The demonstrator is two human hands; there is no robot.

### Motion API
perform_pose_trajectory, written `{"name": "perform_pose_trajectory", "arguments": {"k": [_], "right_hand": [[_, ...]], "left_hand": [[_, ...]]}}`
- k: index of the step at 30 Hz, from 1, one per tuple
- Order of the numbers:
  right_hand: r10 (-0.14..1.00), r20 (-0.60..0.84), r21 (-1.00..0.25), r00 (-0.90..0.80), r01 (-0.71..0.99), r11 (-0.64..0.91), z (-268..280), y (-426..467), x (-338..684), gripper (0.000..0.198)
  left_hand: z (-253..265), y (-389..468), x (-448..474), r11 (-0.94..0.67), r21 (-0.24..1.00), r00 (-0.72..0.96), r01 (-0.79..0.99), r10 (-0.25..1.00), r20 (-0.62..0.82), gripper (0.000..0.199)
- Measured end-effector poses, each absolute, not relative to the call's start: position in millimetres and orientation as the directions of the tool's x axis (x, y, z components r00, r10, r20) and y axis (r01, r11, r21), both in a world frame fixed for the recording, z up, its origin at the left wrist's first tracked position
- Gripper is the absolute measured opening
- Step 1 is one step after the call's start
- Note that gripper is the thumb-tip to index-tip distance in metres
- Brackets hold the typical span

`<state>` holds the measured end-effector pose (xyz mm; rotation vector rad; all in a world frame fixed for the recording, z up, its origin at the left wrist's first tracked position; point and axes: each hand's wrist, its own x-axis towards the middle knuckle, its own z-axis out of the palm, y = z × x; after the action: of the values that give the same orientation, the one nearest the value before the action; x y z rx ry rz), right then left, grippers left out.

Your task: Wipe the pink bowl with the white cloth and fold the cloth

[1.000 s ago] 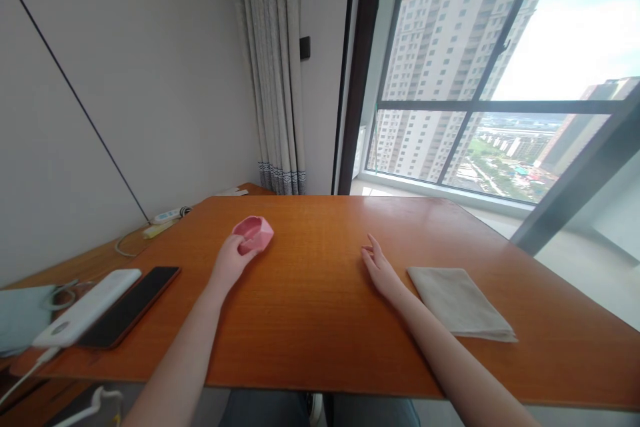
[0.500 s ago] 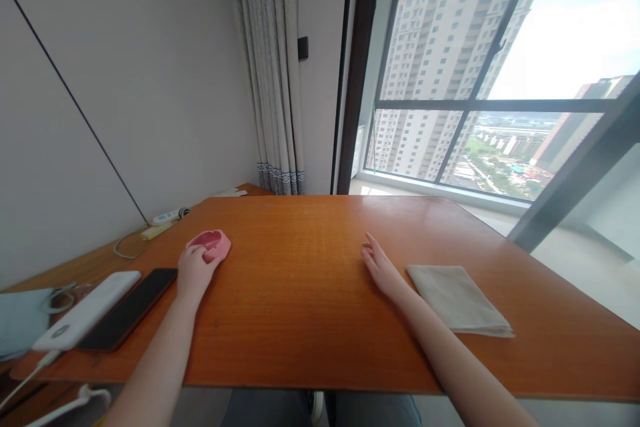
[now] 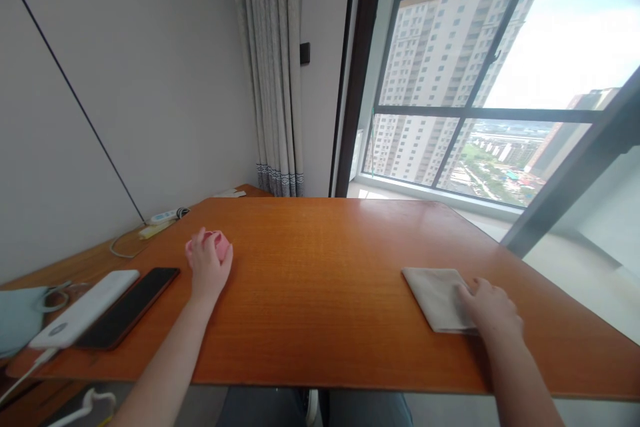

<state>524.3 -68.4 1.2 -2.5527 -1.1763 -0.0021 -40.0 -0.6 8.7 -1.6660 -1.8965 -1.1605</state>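
Note:
A pink dish (image 3: 221,245) with a faceted rim sits on the left of the table. My left hand (image 3: 206,259) lies over it from above, fingers across the near side and thumb at its right, closed on it; the fingers cover much of the dish. On the right is a folded grey-beige cloth (image 3: 433,290), lying flat. My right hand (image 3: 493,307) is at the cloth's right side, its thumb over the top and its fingers bent at the edge. The hand and wrist hide the cloth's right corner, and the fingertips look a little blurred.
Left of my left arm lie a black phone (image 3: 127,307) and a white power bank (image 3: 85,310) with a cable plugged in. A power strip (image 3: 164,217) rests by the wall. The brown table (image 3: 320,293) reaches towards a curtain (image 3: 275,80) and a large window.
My right hand has moved right, from bare table left of the cloth to the cloth's right side. My left hand has shifted from the dish's near-left rim to over its top.

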Motion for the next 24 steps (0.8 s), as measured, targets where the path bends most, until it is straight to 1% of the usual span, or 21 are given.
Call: {"name": "perform_pose_trajectory", "arguments": {"k": [3,5,7,8,9,10,11,12,13,14,15,16,17,18,19,21,24], "right_hand": [[0.775,-0.062,-0.319,0.629,0.723,-0.612,-9.3,-70.9,541.6,0.062],[0.823,-0.120,-0.382,0.555,0.740,-0.554,-7.1,-68.2,541.3,0.054],[0.872,-0.121,-0.502,0.474,0.729,-0.466,2.6,-67.4,527.7,0.040],[0.897,-0.106,-0.591,0.428,0.699,-0.404,9.4,-68.7,515.7,0.034],[0.917,-0.076,-0.691,0.391,0.643,-0.331,16.7,-71.5,500.4,0.031],[0.935,-0.033,-0.788,0.354,0.566,-0.242,24.1,-75.5,482.4,0.033],[0.952,0.007,-0.867,0.305,0.477,-0.146,31.1,-80.6,462.4,0.036],[0.969,0.041,-0.918,0.245,0.391,-0.060,37.1,-86.4,441.2,0.040],[0.976,0.062,-0.953,0.207,0.303,-0.003,41.9,-92.7,419.6,0.043],[0.982,0.066,-0.976,0.176,0.214,0.028,45.3,-98.9,398.4,0.044],[0.990,0.059,-0.990,0.131,0.134,0.041,47.3,-104.8,378.1,0.044],[0.992,0.051,-0.997,0.111,0.065,0.044,48.1,-110.0,359.3,0.044],[0.997,0.040,-0.999,0.070,0.010,0.039,47.7,-114.4,342.3,0.045],[0.998,0.038,-0.999,0.044,-0.024,0.040,46.2,-117.7,327.3,0.045],[0.998,0.053,-0.998,0.030,-0.041,0.054,44.0,-120.0,314.7,0.046],[0.994,0.107,-0.993,-0.009,-0.045,0.107,37.2,-121.5,296.5,0.045],[0.970,0.192,-0.981,-0.148,-0.051,0.186,21.9,-117.7,285.5,0.042]], "left_hand": [[13.5,-9.3,-12.3,-0.208,0.327,-0.103,0.922,0.682,0.724,0.039],[14.4,-19.2,8.2,-0.300,0.371,-0.034,0.879,0.735,0.677,0.037],[13.2,-32.9,31.4,-0.380,0.452,0.050,0.807,0.807,0.589,0.032],[11.6,-40.9,44.1,-0.410,0.513,0.097,0.754,0.842,0.530,0.029],[9.4,-49.3,57.6,-0.421,0.595,0.129,0.685,0.873,0.470,0.027],[6.6,-57.9,71.6,-0.409,0.697,0.149,0.590,0.903,0.403,0.028],[3.7,-66.5,85.9,-0.364,0.808,0.160,0.463,0.931,0.328,0.031],[0.9,-75.1,99.8,-0.283,0.910,0.171,0.302,0.956,0.240,0.038],[-1.4,-83.5,112.8,-0.162,0.980,0.181,0.116,0.973,0.140,0.049],[-2.9,-91.6,124.5,-0.024,0.998,0.225,-0.057,0.974,0.036,0.059],[-3.3,-99.3,134.1,0.111,0.973,0.291,-0.202,0.955,-0.048,0.067],[-2.7,-106.3,141.3,0.227,0.928,0.349,-0.295,0.930,-0.116,0.072],[-1.1,-112.4,145.6,0.303,0.888,0.379,-0.344,0.911,-0.164,0.074],[1.3,-117.3,146.8,0.342,0.868,0.374,-0.359,0.905,-0.202,0.073],[4.3,-120.7,144.8,0.346,0.873,0.333,-0.343,0.914,-0.231,0.070],[11.5,-122.9,130.3,0.289,0.924,0.195,-0.252,0.950,-0.245,0.063],[24.9,-114.8,82.8,0.148,0.988,0.029,-0.035,0.989,-0.147,0.057]]}}
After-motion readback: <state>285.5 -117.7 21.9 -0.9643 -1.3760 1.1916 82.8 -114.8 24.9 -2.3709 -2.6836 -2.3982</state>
